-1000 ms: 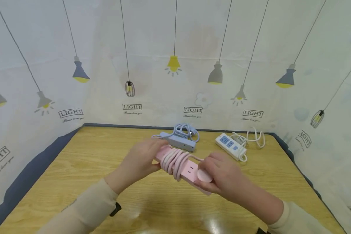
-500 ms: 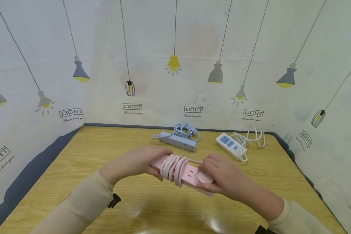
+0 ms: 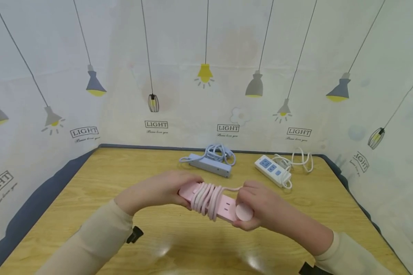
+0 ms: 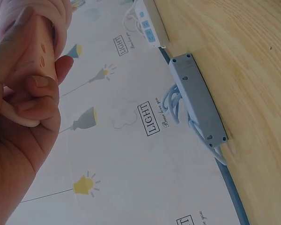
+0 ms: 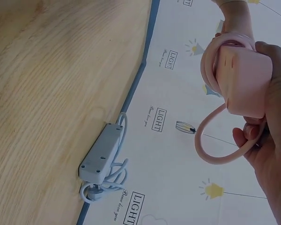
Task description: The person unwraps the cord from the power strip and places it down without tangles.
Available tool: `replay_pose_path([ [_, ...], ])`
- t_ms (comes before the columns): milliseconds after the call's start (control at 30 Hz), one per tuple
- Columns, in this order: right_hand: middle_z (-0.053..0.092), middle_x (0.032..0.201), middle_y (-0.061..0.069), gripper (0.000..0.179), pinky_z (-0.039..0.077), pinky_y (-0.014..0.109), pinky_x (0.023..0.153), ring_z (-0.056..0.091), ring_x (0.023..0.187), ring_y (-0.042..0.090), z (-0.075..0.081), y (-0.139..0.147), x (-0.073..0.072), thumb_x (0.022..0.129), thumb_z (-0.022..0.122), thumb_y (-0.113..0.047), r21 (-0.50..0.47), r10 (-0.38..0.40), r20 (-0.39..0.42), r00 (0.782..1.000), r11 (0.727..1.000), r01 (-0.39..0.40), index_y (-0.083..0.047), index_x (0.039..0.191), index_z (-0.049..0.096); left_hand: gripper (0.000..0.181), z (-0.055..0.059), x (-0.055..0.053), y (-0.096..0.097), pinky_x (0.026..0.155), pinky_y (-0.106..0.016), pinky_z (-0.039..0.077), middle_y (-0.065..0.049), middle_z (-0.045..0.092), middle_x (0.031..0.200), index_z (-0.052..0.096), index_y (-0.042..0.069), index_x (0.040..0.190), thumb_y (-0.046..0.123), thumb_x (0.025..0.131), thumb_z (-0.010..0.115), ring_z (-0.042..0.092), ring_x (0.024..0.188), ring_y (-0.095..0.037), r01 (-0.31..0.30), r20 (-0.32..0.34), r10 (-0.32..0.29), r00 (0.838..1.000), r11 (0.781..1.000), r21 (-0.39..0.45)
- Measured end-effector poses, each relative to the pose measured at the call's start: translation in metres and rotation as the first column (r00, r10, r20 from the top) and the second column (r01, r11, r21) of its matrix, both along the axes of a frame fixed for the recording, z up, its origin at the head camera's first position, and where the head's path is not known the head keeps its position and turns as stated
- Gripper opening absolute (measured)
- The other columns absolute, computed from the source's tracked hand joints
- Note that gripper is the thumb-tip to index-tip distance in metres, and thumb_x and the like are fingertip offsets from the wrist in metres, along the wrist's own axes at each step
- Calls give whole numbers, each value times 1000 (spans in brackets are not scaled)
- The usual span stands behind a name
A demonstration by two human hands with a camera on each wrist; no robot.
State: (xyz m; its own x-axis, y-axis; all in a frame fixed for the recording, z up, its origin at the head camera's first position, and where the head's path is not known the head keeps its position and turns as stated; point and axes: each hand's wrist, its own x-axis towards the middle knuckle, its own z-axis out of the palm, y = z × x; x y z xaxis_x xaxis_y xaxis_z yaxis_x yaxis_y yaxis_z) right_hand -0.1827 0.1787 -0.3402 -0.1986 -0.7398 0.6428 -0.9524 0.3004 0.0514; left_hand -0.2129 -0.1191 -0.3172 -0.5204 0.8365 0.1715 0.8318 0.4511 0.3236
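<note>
A pink power strip (image 3: 226,208) is held up over the table between both hands. Its pink cord (image 3: 206,200) is wrapped in several turns around the middle of the strip. My left hand (image 3: 170,189) grips the left end, thumb on the near side. At the other end my right hand (image 3: 265,206) holds the strip together with a round pale pink plug (image 3: 244,212), which lies against the socket face. A length of cord runs from the coil to the right hand and hangs as a loop (image 5: 210,157) in the right wrist view.
Behind the hands a blue power strip (image 3: 210,167) lies with its blue cord (image 3: 217,152) heaped beside it. To its right is a white power strip (image 3: 272,170) with a loose white cord (image 3: 301,162). A lamp-patterned cloth (image 3: 192,110) rises along the wooden table's (image 3: 99,168) back edge.
My left hand has shifted its hold on the left end, its wrist moving slightly left. The right hand and plug have moved slightly right. The cord stays wrapped around the pink power strip.
</note>
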Motion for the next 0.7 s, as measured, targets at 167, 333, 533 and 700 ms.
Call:
replay_pose_path([
  [167,48,74,-8,31,38,20,59,43,69,10,3,1,-1,96,54,-44,12,14,5,1000,1000,-14,-15,85,53,61,-2,2,-3,91,-35,47,0,62,120,57,9,129,28,77,82,57,106,-13,-15,5,14,1000,1000,8],
  [333,48,77,-7,36,38,19,59,43,70,8,4,3,-4,99,48,-47,25,6,65,998,1000,-7,-14,87,53,61,-3,1,-4,90,-36,47,-2,62,120,57,8,129,30,78,81,58,106,-15,-18,2,18,1000,1000,7],
  [533,49,76,-8,29,37,18,59,43,70,8,6,3,-12,90,64,-42,24,21,138,990,999,-25,-16,83,52,59,3,-3,-2,80,-31,49,1,64,110,58,8,125,30,76,83,59,93,-11,-4,-1,4,1000,1000,2],
  [700,52,78,-6,21,38,20,58,44,69,7,13,6,-17,95,60,-32,-15,30,237,971,1000,-27,-14,86,54,55,1,-7,-3,76,-28,49,4,64,108,59,9,125,30,79,81,57,89,-7,-13,49,13,999,1000,9],
])
